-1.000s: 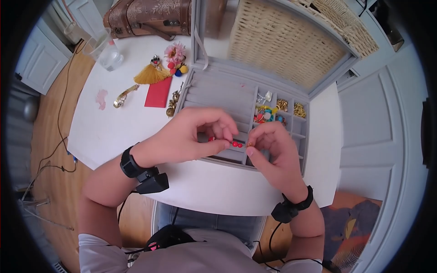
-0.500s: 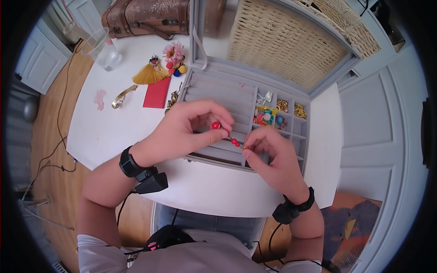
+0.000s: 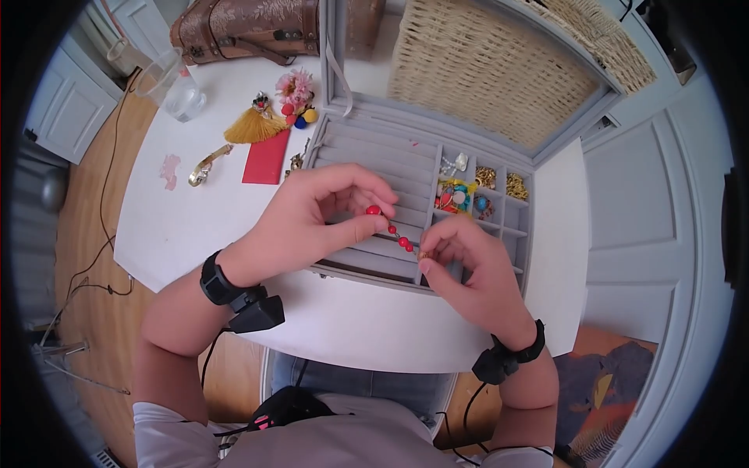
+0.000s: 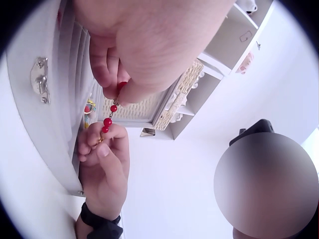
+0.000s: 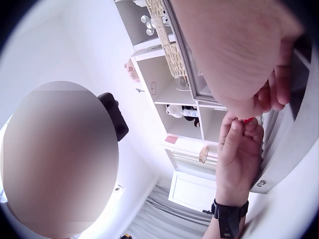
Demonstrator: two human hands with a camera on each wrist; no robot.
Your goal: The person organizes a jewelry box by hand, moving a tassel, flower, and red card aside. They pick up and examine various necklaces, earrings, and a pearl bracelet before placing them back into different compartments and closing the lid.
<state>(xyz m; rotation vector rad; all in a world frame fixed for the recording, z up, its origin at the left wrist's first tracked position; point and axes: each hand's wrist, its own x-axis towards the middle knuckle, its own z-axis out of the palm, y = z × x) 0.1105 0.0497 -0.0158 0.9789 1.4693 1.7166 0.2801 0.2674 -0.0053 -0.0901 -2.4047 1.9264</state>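
Observation:
A strand of red beads with a gold-coloured end is stretched between both hands, over the front part of an open grey jewellery box. The left hand pinches it near a larger red bead between thumb and fingers. At the gold end, the right hand pinches with thumb and forefinger. In the left wrist view the beads hang between the left hand and the right hand. The right wrist view shows only a bit of red at the fingertips of the left hand.
Box compartments hold gold chains and colourful jewellery. Left of the box lie a red packet, a yellow tassel, a gold bracelet and a pink flower. A plastic cup and a brown case stand behind.
The left hand has moved slightly up and left. More of the bead strand shows between the hands, including the larger bead by the left fingers. The right hand still holds the gold end.

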